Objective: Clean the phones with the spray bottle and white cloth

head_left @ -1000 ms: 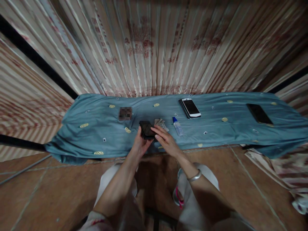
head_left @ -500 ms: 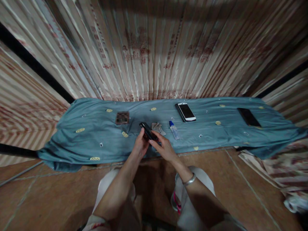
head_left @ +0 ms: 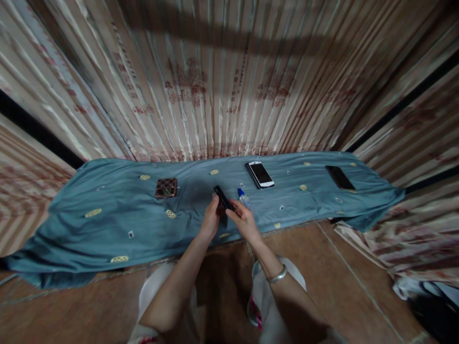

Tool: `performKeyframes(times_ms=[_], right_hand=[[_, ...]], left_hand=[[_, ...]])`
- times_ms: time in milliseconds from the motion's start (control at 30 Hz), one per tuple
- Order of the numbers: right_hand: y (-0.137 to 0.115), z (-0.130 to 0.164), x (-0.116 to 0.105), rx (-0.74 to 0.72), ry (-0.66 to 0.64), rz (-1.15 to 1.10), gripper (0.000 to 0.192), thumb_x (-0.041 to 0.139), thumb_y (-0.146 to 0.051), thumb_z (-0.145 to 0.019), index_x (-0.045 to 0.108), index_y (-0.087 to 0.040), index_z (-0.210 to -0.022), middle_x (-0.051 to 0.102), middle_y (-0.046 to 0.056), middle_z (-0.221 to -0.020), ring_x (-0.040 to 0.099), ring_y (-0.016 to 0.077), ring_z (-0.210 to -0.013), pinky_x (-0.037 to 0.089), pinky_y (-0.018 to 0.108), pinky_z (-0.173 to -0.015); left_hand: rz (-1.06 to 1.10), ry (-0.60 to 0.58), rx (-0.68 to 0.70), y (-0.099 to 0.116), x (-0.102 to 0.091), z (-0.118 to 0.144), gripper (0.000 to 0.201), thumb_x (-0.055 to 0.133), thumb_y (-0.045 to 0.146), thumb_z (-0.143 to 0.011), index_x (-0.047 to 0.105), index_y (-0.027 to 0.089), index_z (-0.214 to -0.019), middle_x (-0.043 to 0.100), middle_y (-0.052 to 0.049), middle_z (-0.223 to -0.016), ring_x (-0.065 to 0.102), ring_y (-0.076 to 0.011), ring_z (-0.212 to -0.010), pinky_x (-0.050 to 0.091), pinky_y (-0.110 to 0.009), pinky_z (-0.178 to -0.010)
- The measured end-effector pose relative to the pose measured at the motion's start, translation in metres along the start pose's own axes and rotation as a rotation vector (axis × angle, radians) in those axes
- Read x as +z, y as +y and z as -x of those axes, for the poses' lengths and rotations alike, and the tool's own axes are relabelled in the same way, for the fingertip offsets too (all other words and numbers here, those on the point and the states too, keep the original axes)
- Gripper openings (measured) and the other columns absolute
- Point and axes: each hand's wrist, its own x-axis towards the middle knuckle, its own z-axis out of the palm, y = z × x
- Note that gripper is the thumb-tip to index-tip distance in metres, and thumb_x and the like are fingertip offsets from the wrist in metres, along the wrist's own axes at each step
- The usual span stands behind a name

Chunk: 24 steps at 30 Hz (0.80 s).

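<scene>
A slim black rectangular phone-like slab (head_left: 224, 198) is held between both hands, tilted on edge above the near part of the table. The fingers (head_left: 214, 206) of the left hand (head_left: 210, 223) are closed against its left side, and those of the right hand (head_left: 245, 221) are curled under its lower right end — so it is carried clear of the cloth, not resting on it.

The slab is judged to be light, stiff and smooth-faced, and therefore apt to slip; a glass face, if there is one, would be fragile. The long narrow edges are judged the safest place for a hold, with the flat faces left untouched.

Just beyond the right fingers, a small clear plastic bottle with a blue cap (head_left: 244, 197) lies on the wrinkled blue-grey cloth with yellow oval motifs (head_left: 107, 224) that covers the table. Farther beyond and to the right, a white-framed smartphone (head_left: 261, 174) is seen lying on a dark flat case, and well off to the right a black smartphone (head_left: 340, 177) lies flat. Well to the left of the left fingers sits a small brown chequered square case (head_left: 166, 188). A silver bangle (head_left: 276, 275) is worn on the right wrist.
</scene>
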Motion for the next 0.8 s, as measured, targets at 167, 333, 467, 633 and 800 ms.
performKeyframes(times_ms=[167,333,467,633,800], right_hand=[[-0.008,-0.016,-0.022,0.079,0.13,-0.158,0.053,0.086,-0.049,-0.061,0.074,-0.023,-0.105,0.076,0.007,-0.111,0.07,0.0268,-0.109,0.053,0.044,-0.101],[-0.021,-0.054,-0.069,-0.136,0.303,0.082,0.047,0.08,-0.047,-0.067,0.072,-0.022,-0.105,0.076,0.006,-0.102,0.068,0.0256,-0.104,0.053,0.043,-0.098],[-0.035,-0.086,-0.103,-0.148,0.439,0.621,0.049,0.068,-0.037,-0.079,0.066,-0.015,-0.122,0.074,0.014,-0.11,0.067,0.0312,-0.106,0.049,0.05,-0.101],[-0.034,-0.111,-0.114,-0.162,0.445,1.042,0.049,0.054,-0.024,-0.086,0.057,-0.008,-0.133,0.063,0.025,-0.13,0.059,0.0342,-0.122,0.043,0.048,-0.107],[-0.017,-0.117,-0.111,-0.143,0.414,1.176,0.052,0.049,-0.024,-0.09,0.051,-0.002,-0.138,0.056,0.029,-0.137,0.054,0.0362,-0.125,0.04,0.049,-0.109]], left_hand=[[-0.102,0.08,0.04,-0.007,0.003,-0.008,0.027,0.075,0.035,-0.081,0.073,0.017,-0.101,0.075,-0.006,-0.097,0.068,-0.0175,-0.093,0.05,-0.023,-0.074],[-0.109,0.112,0.042,-0.006,-0.005,-0.01,0.029,0.08,0.029,-0.076,0.074,0.017,-0.102,0.075,-0.006,-0.098,0.068,-0.0156,-0.085,0.05,-0.022,-0.071],[-0.082,0.118,0.058,-0.001,-0.01,-0.007,0.025,0.081,0.021,-0.073,0.074,0.016,-0.097,0.076,-0.006,-0.094,0.068,-0.0131,-0.077,0.049,-0.021,-0.068],[-0.129,0.138,0.088,0.003,-0.014,-0.003,0.023,0.08,0.015,-0.071,0.075,0.016,-0.094,0.076,-0.004,-0.088,0.067,-0.0131,-0.076,0.048,-0.02,-0.066],[-0.117,0.136,0.101,0.009,-0.021,0.0,0.025,0.08,0.013,-0.071,0.076,0.017,-0.095,0.076,-0.006,-0.092,0.067,-0.0151,-0.081,0.048,-0.021,-0.068]])
